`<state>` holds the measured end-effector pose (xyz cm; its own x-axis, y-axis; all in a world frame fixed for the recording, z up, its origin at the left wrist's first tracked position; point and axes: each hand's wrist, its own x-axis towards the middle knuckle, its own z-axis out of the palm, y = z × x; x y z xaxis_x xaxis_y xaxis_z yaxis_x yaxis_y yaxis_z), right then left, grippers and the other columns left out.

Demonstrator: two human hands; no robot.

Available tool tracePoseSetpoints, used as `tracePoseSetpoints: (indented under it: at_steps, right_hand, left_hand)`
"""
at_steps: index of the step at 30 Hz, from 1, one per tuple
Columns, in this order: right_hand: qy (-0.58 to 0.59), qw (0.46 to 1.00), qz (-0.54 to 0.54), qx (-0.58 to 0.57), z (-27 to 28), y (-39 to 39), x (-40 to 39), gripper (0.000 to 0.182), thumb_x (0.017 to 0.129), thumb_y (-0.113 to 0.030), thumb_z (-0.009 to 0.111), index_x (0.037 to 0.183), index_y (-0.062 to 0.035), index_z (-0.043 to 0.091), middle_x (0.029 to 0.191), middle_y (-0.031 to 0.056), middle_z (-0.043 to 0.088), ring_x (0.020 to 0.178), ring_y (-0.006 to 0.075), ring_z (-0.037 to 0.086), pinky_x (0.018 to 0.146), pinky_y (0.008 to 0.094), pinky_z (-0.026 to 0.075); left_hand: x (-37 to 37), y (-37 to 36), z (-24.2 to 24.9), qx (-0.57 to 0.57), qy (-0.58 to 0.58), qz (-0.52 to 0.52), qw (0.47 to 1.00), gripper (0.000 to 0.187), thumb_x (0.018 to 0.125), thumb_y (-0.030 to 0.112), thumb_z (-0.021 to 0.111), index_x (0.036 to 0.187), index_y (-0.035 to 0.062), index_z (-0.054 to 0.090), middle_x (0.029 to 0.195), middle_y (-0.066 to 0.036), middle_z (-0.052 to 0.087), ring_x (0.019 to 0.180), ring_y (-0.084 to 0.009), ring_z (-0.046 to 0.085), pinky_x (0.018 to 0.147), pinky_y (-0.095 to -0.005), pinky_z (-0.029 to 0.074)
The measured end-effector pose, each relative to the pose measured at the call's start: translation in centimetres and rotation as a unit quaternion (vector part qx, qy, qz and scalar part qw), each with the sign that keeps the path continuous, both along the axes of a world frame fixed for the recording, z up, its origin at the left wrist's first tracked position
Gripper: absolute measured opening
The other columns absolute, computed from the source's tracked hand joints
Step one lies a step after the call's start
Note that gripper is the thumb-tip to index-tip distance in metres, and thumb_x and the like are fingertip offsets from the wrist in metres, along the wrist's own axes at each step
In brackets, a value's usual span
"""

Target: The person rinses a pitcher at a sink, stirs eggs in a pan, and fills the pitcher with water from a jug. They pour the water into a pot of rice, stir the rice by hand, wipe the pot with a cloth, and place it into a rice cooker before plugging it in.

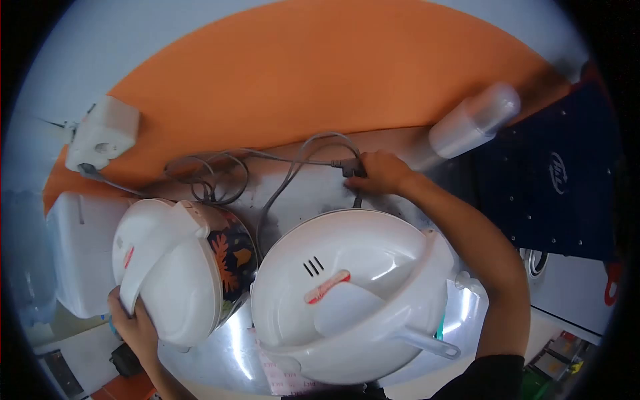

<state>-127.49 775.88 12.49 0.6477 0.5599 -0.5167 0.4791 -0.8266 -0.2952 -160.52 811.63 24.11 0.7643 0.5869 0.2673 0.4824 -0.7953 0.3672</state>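
Note:
My right hand (383,175) is closed round a dark power plug (348,167) behind the larger rice cooker; another cord connector (359,200) hangs just below the fingers. The left rice cooker (170,273), white-lidded with a dark leaf-patterned side, leans toward the left. My left hand (135,327) grips its white carrying handle (148,257), fingers curled at the handle's lower end. Nearest me stands the larger white rice cooker (287,267), its lid shut. A white rice paddle (353,310) lies across its lid, under the carrying handle.
Grey cord (230,177) lies in loops on the metal tabletop (293,190) by the orange wall. A white socket box (110,133) with a plug in it is at the left. A clear plastic cup stack (467,127) and a dark blue box (547,173) are at the right.

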Motion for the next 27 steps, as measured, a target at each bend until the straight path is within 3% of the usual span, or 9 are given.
tracePoseSetpoints:
  at_steps: [4, 8, 12, 14, 16, 19, 22, 24, 27]
  right_hand:
    - [-0.18, 0.975, -0.104, 0.083, -4.1, 0.5, -1.5, 0.037, 0.075, -0.025, 0.065, 0.109, -0.01, 0.059, 0.089, 0.0165, 0.063, 0.087, 0.0338, 0.062, 0.078, 0.0441, 0.05]
    - [-0.207, 0.957, -0.057, 0.196, -4.2, 1.1, -0.7, 0.042, 0.07, -0.016, 0.067, 0.11, -0.0078, 0.056, 0.081, 0.0173, 0.062, 0.082, 0.0357, 0.062, 0.073, 0.044, 0.05]
    - [-0.098, 0.972, -0.051, 0.207, 0.7, 1.8, -0.9, 0.04, 0.068, -0.012, 0.067, 0.105, -0.0024, 0.056, 0.079, 0.0175, 0.061, 0.075, 0.036, 0.061, 0.07, 0.0407, 0.051]
    - [-0.106, 0.974, -0.067, 0.186, 1.0, 1.1, -0.3, 0.037, 0.069, -0.01, 0.066, 0.104, -0.0015, 0.055, 0.077, 0.0158, 0.061, 0.074, 0.0332, 0.061, 0.069, 0.0394, 0.051]
    - [0.049, 0.908, -0.148, 0.388, -0.5, 0.4, 0.5, 0.021, 0.073, -0.002, 0.064, 0.091, -0.0036, 0.053, 0.075, 0.0076, 0.057, 0.067, 0.0167, 0.059, 0.062, 0.03, 0.053]
    - [0.21, 0.827, -0.221, 0.473, 1.4, 1.4, 0.3, 0.022, 0.075, 0.003, 0.06, 0.094, -0.0043, 0.053, 0.08, 0.0043, 0.057, 0.073, 0.0131, 0.059, 0.064, 0.0278, 0.054]
    - [0.233, 0.874, -0.172, 0.391, 1.1, 1.6, 1.6, 0.027, 0.074, 0.006, 0.06, 0.098, -0.0038, 0.052, 0.084, 0.0057, 0.058, 0.078, 0.0145, 0.06, 0.066, 0.029, 0.054]
    - [0.243, 0.874, -0.153, 0.391, 0.1, 2.4, 1.9, 0.029, 0.073, 0.007, 0.06, 0.098, -0.0037, 0.053, 0.086, 0.006, 0.059, 0.079, 0.0148, 0.06, 0.068, 0.0288, 0.054]
    - [0.264, 0.865, -0.131, 0.405, -0.7, 3.5, 1.5, 0.031, 0.072, 0.009, 0.06, 0.1, -0.0032, 0.053, 0.089, 0.0069, 0.061, 0.082, 0.0151, 0.06, 0.073, 0.0282, 0.053]
  left_hand:
    - [-0.3, 0.4, -0.8, -0.005, -0.021, -0.007, 1.0, 0.021, 0.088, 0.001, 0.045, 0.109, -0.0037, 0.049, 0.094, -0.013, 0.056, 0.089, -0.0206, 0.052, 0.084, -0.0293, 0.04]
    - [-0.3, 0.2, -1.2, -0.034, -0.041, 0.027, 0.998, 0.022, 0.087, 0.0, 0.048, 0.109, -0.0038, 0.049, 0.097, -0.012, 0.055, 0.09, -0.0195, 0.051, 0.083, -0.0274, 0.039]
    - [-0.3, 0.2, -0.6, -0.029, -0.032, 0.008, 0.999, 0.028, 0.087, 0.005, 0.055, 0.113, -0.0022, 0.049, 0.101, -0.015, 0.055, 0.094, -0.0245, 0.053, 0.085, -0.0317, 0.041]
    - [1.7, -2.0, 1.8, 0.111, -0.006, -0.066, 0.992, 0.036, 0.084, 0.011, 0.061, 0.116, -0.0006, 0.05, 0.106, -0.016, 0.055, 0.1, -0.0288, 0.052, 0.088, -0.0381, 0.041]
    - [3.4, -4.7, 4.7, 0.072, -0.096, -0.106, 0.987, 0.036, 0.085, 0.013, 0.06, 0.116, -0.003, 0.049, 0.114, -0.021, 0.054, 0.113, -0.0336, 0.048, 0.098, -0.0416, 0.035]
    - [6.5, -5.5, 6.6, 0.147, -0.077, -0.188, 0.968, 0.04, 0.079, 0.016, 0.066, 0.114, 0.0012, 0.053, 0.107, -0.016, 0.056, 0.102, -0.0336, 0.051, 0.09, -0.0441, 0.038]
    - [5.6, -2.9, 3.7, 0.151, 0.016, -0.131, 0.98, 0.038, 0.08, 0.012, 0.063, 0.115, -0.0004, 0.052, 0.111, -0.019, 0.057, 0.107, -0.0376, 0.052, 0.093, -0.0438, 0.038]
    - [8.2, -5.9, 3.1, 0.248, -0.114, -0.246, 0.93, 0.032, 0.075, 0.013, 0.067, 0.103, 0.0024, 0.058, 0.099, -0.012, 0.06, 0.098, -0.0312, 0.055, 0.088, -0.0437, 0.039]
    - [15.9, -11.4, 1.0, -0.029, -0.032, -0.369, 0.929, 0.017, 0.076, 0.011, 0.062, 0.09, 0.001, 0.062, 0.09, -0.016, 0.061, 0.092, -0.0336, 0.059, 0.079, -0.0427, 0.047]
